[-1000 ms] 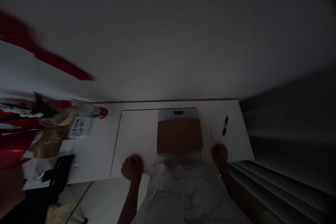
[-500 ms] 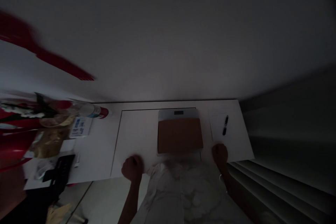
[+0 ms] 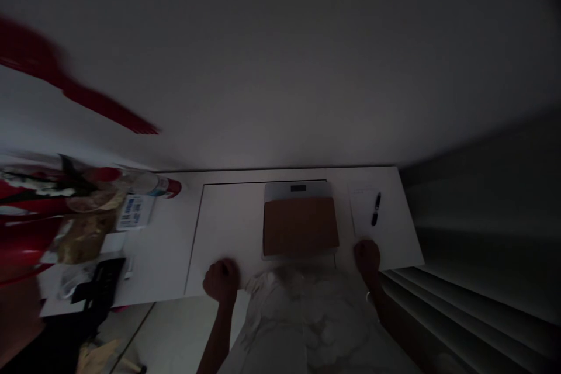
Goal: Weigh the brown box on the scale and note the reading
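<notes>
From the left, we have our left hand [image 3: 221, 280] curled into a fist near the desk's [image 3: 230, 219] front edge, seemingly empty. In the middle, the brown box [image 3: 300, 226] lies on the grey scale [image 3: 275, 190], set towards us, perhaps so its display [image 3: 298, 188] stays readable; farther right, a pen [image 3: 376, 209] lies on the paper [image 3: 362, 210], perhaps weighing it down, just beyond our likewise closed right hand [image 3: 367, 255].

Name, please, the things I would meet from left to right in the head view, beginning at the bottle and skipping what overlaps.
Bottle, left hand, brown cardboard, right hand.
</notes>
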`<state>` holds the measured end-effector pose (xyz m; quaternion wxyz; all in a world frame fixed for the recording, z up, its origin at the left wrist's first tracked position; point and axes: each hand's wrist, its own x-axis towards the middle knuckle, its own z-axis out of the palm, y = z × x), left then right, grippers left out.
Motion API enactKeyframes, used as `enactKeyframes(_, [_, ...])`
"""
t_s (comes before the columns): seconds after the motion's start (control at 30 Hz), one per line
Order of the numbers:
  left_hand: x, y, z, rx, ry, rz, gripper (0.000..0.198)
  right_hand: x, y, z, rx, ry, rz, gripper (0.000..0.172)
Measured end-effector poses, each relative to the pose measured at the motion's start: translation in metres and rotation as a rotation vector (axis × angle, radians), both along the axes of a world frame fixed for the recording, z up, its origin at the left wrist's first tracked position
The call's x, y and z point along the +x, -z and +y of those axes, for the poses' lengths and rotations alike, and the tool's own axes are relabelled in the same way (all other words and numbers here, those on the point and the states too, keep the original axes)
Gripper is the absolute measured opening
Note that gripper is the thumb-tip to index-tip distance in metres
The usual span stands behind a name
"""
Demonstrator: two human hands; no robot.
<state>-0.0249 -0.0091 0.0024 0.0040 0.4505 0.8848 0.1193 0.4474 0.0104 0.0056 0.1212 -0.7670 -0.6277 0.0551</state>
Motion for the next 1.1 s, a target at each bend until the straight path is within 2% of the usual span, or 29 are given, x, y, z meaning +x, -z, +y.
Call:
enactKeyframes(0.4, [0.0004,-0.0037,0.0021,-0.045,-0.025,-0.039,0.035,-0.0008,-0.0003,0.0002,0.013,-0.005,-0.004,0.031])
enactKeyframes(0.77, [-0.0021,0.0039,-0.0006,-0.013,-0.009,0.000,0.033,0.0004,0.0016,0.0008,0.010,-0.004,0.020,0.027])
enactKeyframes(1.1, [-0.0009,0.0005,0.0006,0.005,-0.001,-0.008,0.032,-0.0003,0.0011,0.0016,0.003,0.003,0.005,0.028])
